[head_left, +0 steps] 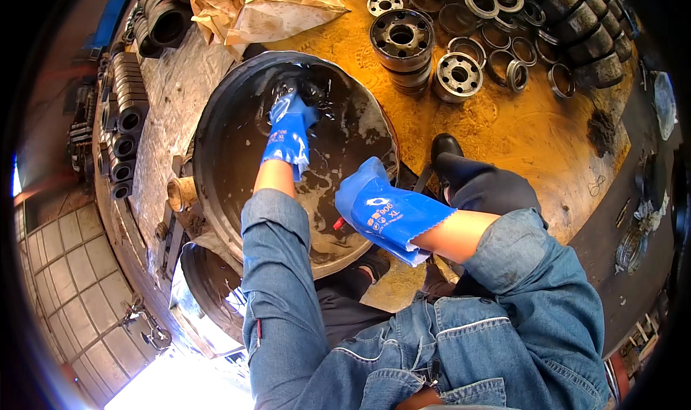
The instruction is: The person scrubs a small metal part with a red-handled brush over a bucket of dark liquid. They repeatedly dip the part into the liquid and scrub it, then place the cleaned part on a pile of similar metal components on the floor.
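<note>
Head cam = L one of 2 fisheyes, side by side on the person's head; looks steeply down & a bit fwd. Pic upright, not mirrored. V. wide FOV: denim jacket (475, 331) at btm, nearest; L hand (290, 119) & R hand (378, 205) approx. mid-frame; basin (378, 126) ctr-L, seen from above into its mouth; metal rings (481, 3) top R, farther fwd. Straight lines bow twd. the edges, e.g. pale grid panel (79, 280) lower L; corners go blk.
</note>
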{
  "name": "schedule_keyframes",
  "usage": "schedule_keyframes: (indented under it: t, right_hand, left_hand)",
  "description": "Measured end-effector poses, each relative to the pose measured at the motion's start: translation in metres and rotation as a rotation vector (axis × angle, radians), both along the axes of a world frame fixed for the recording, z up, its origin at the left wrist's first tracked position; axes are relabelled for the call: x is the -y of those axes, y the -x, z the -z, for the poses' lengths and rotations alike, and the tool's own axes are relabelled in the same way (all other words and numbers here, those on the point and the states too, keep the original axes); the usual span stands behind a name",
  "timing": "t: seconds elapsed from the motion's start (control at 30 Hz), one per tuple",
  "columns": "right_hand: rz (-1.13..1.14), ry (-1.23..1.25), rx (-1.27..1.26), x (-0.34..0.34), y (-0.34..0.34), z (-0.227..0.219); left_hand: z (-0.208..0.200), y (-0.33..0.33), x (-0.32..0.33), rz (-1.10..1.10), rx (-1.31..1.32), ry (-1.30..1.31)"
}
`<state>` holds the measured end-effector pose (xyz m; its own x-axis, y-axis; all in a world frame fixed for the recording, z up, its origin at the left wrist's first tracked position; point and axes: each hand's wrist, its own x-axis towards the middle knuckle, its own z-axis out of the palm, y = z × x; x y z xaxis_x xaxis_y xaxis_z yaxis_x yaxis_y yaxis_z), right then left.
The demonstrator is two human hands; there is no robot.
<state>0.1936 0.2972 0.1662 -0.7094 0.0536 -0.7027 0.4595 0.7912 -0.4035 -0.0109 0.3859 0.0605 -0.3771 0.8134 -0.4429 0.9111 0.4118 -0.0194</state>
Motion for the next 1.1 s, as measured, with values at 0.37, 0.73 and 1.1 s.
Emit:
schedule_keyframes:
  t: [0.37, 0.73, 1.1]
  right_hand:
    - [-0.009, -0.007, -0.037, 0.006, -0.001, 0.005]
    - [-0.042, -0.019, -0.035, 0.010, 0.000, 0.013]
    - [-0.025, -0.108, -0.130, 0.028, -0.003, 0.021]
  left_hand:
    - [0.051, 0.006, 0.005, 0.138, -0.081, 0.108]
    - [0.044, 0.001, 0.019, -0.079, 0.030, -0.025]
    - [0.011, -0.021, 0.047, -0.274, 0.205, 0.109]
